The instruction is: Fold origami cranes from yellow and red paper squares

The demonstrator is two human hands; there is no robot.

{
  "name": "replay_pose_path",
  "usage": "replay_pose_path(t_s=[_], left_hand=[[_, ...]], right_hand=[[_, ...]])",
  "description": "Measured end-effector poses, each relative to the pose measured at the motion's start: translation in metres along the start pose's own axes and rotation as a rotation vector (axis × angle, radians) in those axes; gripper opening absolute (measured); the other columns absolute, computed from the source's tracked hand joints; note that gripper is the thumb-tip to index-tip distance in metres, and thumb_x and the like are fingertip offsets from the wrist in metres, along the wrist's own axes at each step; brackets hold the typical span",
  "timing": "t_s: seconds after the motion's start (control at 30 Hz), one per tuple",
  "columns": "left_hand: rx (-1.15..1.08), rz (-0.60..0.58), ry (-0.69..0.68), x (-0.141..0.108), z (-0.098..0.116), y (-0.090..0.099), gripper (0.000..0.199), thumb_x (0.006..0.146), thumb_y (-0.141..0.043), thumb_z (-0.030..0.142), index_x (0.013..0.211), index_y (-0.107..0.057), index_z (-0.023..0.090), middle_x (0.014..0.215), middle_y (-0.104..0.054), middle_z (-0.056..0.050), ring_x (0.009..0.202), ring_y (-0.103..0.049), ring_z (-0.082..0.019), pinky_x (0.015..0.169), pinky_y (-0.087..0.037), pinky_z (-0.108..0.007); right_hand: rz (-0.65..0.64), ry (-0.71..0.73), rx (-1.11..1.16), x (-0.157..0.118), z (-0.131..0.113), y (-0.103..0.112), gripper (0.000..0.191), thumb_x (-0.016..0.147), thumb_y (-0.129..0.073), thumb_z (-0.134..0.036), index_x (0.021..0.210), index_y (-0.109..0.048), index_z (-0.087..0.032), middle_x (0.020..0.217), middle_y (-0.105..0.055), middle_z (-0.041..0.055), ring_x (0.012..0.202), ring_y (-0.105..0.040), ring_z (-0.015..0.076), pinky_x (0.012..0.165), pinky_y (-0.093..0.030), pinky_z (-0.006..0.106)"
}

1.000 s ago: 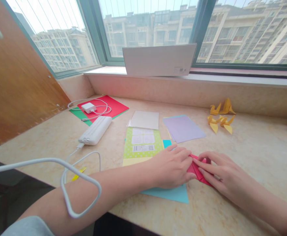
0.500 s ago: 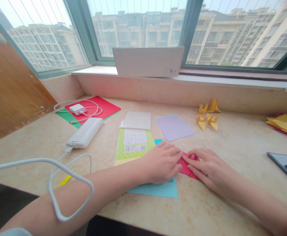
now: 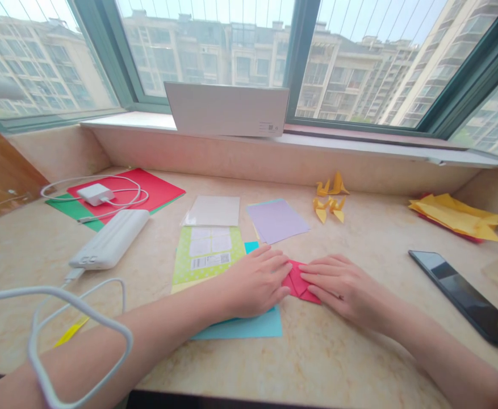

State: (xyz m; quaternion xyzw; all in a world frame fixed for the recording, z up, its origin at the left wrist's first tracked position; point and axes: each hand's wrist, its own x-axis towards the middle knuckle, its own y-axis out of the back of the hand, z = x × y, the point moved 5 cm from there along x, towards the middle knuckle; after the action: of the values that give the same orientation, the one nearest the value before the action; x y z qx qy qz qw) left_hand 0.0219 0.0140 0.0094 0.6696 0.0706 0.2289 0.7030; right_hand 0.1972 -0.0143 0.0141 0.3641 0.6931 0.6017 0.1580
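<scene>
A small folded piece of red origami paper [image 3: 298, 284] lies on the desk between my hands, with crease lines on its face. At its left end is my left hand [image 3: 259, 281], palm down, with the paper's edge between fingers and thumb. My right hand [image 3: 338, 287] rests on the paper's right part, its fingers stretched out nearly flat and hiding that side. Under my left hand and forearm are light blue paper [image 3: 249, 328] and a green dotted paper pack [image 3: 208, 247].
Lilac sheets [image 3: 277, 220] and a white square pack [image 3: 213, 211] lie beyond my hands. Several yellow paper cranes [image 3: 330, 199] stand farther back. To the right are a phone [image 3: 465, 298] and yellow papers [image 3: 457, 216]. A power bank [image 3: 110, 238] and a looping cable [image 3: 127, 341] are left.
The view has turned to the right, bringing more of the phone and yellow papers in. My right fingers have straightened and flattened over the red paper. My left hand stays at its left end.
</scene>
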Motion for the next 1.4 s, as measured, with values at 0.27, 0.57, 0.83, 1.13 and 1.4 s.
replay_pose_path(t_s=[0.27,0.57,0.83,1.13,1.4], left_hand=[[-0.004,0.025,-0.021,-0.001,0.001,0.003,0.037,0.099,-0.047,0.037,0.126,-0.063,0.016,0.124,-0.062,-0.013,0.116,-0.056,-0.029,0.104,-0.043,-0.046],[-0.063,0.029,-0.034,0.000,-0.002,0.000,0.036,0.100,-0.048,0.036,0.127,-0.063,0.019,0.129,-0.063,-0.012,0.124,-0.055,-0.027,0.110,-0.038,-0.047],[0.000,0.035,-0.057,0.001,-0.003,-0.002,0.035,0.099,-0.050,0.040,0.124,-0.064,0.019,0.126,-0.066,-0.010,0.125,-0.055,-0.026,0.112,-0.036,-0.047],[0.105,0.019,-0.097,-0.002,0.000,-0.001,0.040,0.102,-0.042,0.040,0.137,-0.053,0.025,0.131,-0.064,-0.009,0.129,-0.052,-0.023,0.117,-0.027,-0.046],[0.117,0.026,-0.140,-0.005,0.004,-0.002,0.043,0.100,-0.045,0.047,0.138,-0.053,0.029,0.134,-0.062,-0.013,0.131,-0.052,-0.028,0.116,-0.028,-0.050]], right_hand=[[0.055,-0.034,0.035,0.003,0.004,-0.008,0.025,0.100,-0.054,-0.024,0.119,-0.069,-0.023,0.124,-0.071,0.0063,0.109,-0.065,0.0234,0.095,-0.048,0.042],[0.087,0.075,-0.066,0.004,-0.001,-0.012,0.027,0.102,-0.048,-0.019,0.118,-0.069,-0.020,0.127,-0.070,0.0074,0.111,-0.064,0.0246,0.094,-0.049,0.044],[0.028,0.065,-0.056,0.005,-0.009,-0.007,0.028,0.100,-0.048,-0.017,0.119,-0.069,-0.019,0.125,-0.071,0.0084,0.111,-0.065,0.0254,0.098,-0.047,0.046],[-0.099,0.014,0.234,-0.003,0.002,0.007,0.050,0.093,-0.049,-0.008,0.138,-0.058,-0.027,0.136,-0.065,0.0053,0.127,-0.058,0.0210,0.114,-0.038,0.044],[-0.049,-0.050,0.165,-0.016,-0.002,-0.003,0.053,0.090,-0.051,-0.005,0.138,-0.058,-0.027,0.142,-0.060,0.0065,0.133,-0.055,0.0225,0.116,-0.037,0.049]])
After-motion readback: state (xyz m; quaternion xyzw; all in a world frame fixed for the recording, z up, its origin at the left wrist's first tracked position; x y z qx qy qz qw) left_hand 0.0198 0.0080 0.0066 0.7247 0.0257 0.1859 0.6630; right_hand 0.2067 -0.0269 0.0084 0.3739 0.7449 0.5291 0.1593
